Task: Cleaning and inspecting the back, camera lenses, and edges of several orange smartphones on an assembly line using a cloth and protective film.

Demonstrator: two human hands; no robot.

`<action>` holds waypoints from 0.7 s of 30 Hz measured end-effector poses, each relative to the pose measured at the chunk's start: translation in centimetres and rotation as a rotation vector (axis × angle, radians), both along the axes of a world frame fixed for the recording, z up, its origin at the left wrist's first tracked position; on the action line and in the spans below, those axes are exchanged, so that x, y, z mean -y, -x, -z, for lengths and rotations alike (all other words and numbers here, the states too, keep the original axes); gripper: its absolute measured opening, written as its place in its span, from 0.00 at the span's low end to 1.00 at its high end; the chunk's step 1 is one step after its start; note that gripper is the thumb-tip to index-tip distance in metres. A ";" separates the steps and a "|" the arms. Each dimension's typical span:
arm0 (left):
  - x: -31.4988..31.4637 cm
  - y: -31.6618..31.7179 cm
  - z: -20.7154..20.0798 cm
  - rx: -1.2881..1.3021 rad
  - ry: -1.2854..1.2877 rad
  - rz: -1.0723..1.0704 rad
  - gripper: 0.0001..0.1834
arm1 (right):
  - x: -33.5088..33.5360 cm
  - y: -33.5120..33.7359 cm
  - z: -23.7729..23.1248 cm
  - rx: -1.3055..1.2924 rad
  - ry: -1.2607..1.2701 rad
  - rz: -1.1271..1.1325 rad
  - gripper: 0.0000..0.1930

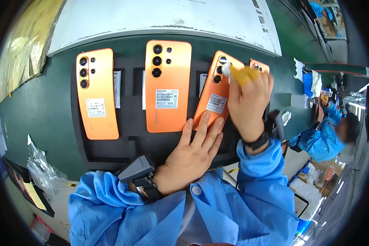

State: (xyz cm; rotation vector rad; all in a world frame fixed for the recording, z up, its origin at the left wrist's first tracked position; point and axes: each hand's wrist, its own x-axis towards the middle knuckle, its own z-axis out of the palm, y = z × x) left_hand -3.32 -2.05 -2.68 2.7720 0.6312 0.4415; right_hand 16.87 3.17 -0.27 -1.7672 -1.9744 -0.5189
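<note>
On the tilted phone [212,88], left hand [188,160] crosses lower edge

Dark green worktop [41,106], pale floor [294,164] below, bright strip lights [340,187] at far right.

4 orange smartphones [168,82] on a black tray [127,119]. L hand [188,158] flat on 3rd phone from left [211,92], R hand [251,96] pinching a blurry white thing [226,69] at its rear cams [217,78].
</note>
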 end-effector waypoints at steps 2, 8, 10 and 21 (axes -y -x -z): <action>-0.1 0.1 0.0 0.002 0.002 0.008 0.24 | -2.4 -1.4 0.2 0.064 0.034 0.084 0.09; -0.1 0.3 0.1 -0.003 0.019 0.003 0.24 | 1.2 1.0 -0.1 -0.060 0.023 -0.054 0.07; 0.0 0.1 -0.2 -0.007 0.016 0.011 0.24 | 1.2 0.4 -0.4 -0.051 0.034 -0.068 0.08; -0.5 0.4 -0.4 -0.028 0.017 0.045 0.26 | 0.9 0.0 -0.3 -0.083 0.034 -0.050 0.10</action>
